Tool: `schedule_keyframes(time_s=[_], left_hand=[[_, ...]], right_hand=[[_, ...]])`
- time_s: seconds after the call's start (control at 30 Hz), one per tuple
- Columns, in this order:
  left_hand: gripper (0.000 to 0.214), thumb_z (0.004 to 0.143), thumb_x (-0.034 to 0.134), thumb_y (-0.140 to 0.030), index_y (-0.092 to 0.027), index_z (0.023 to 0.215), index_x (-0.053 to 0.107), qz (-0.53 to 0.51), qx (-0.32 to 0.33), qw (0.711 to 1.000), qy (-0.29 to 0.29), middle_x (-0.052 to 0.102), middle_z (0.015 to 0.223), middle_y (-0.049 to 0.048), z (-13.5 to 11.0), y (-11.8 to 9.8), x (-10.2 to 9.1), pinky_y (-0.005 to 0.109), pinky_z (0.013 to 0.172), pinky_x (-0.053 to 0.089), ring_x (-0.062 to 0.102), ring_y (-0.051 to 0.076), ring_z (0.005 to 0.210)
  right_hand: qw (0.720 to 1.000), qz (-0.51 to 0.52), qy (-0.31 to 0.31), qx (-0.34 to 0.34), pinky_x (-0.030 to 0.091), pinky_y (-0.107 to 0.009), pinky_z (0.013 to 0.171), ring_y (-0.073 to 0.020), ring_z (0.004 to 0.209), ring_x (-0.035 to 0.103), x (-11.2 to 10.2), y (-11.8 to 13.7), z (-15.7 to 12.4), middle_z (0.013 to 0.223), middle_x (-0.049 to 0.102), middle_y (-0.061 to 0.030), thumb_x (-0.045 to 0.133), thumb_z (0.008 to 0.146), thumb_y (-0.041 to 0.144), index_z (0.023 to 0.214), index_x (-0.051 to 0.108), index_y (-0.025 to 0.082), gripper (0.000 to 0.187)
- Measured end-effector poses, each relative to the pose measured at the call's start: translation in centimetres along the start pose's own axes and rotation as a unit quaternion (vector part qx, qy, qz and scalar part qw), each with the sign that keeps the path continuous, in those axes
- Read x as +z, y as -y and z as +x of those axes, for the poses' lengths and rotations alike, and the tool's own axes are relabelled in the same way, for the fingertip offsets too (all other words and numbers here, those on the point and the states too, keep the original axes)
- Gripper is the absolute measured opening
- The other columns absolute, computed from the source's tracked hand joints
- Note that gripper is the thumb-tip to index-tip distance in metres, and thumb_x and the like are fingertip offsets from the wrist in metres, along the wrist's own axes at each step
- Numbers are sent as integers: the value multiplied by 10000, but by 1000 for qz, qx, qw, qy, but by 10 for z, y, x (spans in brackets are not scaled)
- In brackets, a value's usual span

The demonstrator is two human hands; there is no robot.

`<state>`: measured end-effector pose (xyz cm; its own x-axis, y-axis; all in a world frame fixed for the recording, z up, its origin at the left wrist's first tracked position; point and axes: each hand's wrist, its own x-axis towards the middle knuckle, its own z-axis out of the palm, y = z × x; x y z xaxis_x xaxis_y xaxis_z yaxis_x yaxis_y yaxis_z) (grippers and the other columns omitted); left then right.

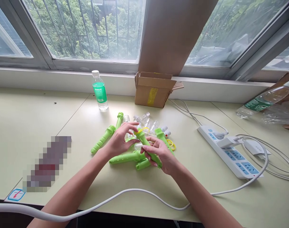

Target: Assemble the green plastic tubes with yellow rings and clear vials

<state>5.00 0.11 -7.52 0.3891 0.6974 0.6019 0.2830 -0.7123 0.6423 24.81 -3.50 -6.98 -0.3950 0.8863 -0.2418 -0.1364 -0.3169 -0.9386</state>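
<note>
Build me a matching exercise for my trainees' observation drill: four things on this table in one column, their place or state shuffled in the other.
Column one:
1. water bottle
2. cardboard box
3. power strip
4. green tube

Column two:
A. gripped in the right hand
B. flaps open
C. standing upright, leftmost of the four
D. lying flat, rightmost of the four

Pairs: 1-C, 2-B, 3-D, 4-A.
</note>
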Motion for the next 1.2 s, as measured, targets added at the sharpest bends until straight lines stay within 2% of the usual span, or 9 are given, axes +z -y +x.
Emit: schedule_keyframes(time_s=[0.17, 0.33, 0.47, 0.63, 0.73, 0.83, 0.93, 1.03, 1.2], left_hand=[[161, 821, 683, -180, -177, 900, 543, 14, 2, 1000, -28, 650, 1167, 116, 0, -2, 1, 382, 810, 599, 651, 215, 1044], [203, 828, 678, -206, -176, 984, 553, 19, 17, 999, -38, 640, 1188, 130, 0, -3, 3, 363, 764, 608, 654, 214, 1034], [193, 811, 701, -217, -176, 921, 548, 34, 21, 998, -42, 667, 1131, 118, 0, -3, 3, 373, 766, 600, 661, 212, 1001], [252, 775, 743, -272, -180, 893, 540, 26, 12, 999, -37, 667, 1125, 123, -1, -3, 5, 399, 805, 591, 652, 226, 1019], [253, 786, 729, -253, -180, 932, 536, 0, 0, 1000, -17, 643, 1177, 131, -2, -3, 5, 368, 773, 599, 631, 231, 1074], [213, 794, 721, -232, -182, 873, 529, 10, -11, 1000, -27, 665, 1127, 112, -2, -3, 5, 406, 826, 582, 648, 222, 1028], [236, 779, 739, -252, -183, 863, 530, 16, -10, 999, -38, 672, 1105, 111, -2, -3, 5, 427, 850, 572, 656, 223, 1006], [245, 790, 729, -256, -185, 923, 535, -3, -4, 1000, -31, 649, 1167, 126, -2, -3, 6, 374, 786, 592, 647, 219, 1036], [209, 797, 722, -249, -181, 858, 534, 21, 5, 999, -46, 679, 1084, 109, -2, -5, 5, 408, 838, 571, 656, 217, 1010]], right_hand=[[1000, 23, 10, -7, 386, -177, 351, -107, 530, 561, -5, 1, 2, 791, 675, -43, 758, 732, 366, 966, 633, 165, 333], [999, 25, 36, 4, 451, -212, 469, -115, 588, 599, -6, 1, 3, 845, 681, -54, 705, 783, 434, 923, 679, 165, 305], [999, 14, 44, 7, 342, -194, 394, -78, 458, 495, -6, -1, 3, 725, 660, -45, 630, 837, 467, 809, 653, 149, 320], [999, 13, 47, 14, 268, -186, 327, -66, 363, 412, -5, -2, 1, 638, 662, -42, 578, 864, 450, 801, 597, 158, 299], [999, -1, 51, 17, 242, -165, 300, -52, 340, 389, -3, 0, 0, 637, 661, -24, 622, 844, 434, 855, 578, 167, 271], [999, -11, 47, 22, 237, -148, 286, -46, 334, 388, -2, 2, -2, 655, 668, -8, 673, 814, 414, 962, 556, 180, 301], [998, -3, 53, 22, 255, -148, 275, -46, 327, 394, -3, 4, -2, 667, 678, -14, 672, 815, 418, 948, 539, 182, 302], [998, 15, 65, 15, 308, -156, 285, -59, 350, 449, -6, 4, -1, 687, 674, -23, 641, 841, 428, 893, 551, 174, 274], [996, 23, 83, 11, 427, -171, 408, -88, 501, 571, -10, 2, 1, 736, 653, -43, 607, 881, 417, 826, 596, 140, 283]])
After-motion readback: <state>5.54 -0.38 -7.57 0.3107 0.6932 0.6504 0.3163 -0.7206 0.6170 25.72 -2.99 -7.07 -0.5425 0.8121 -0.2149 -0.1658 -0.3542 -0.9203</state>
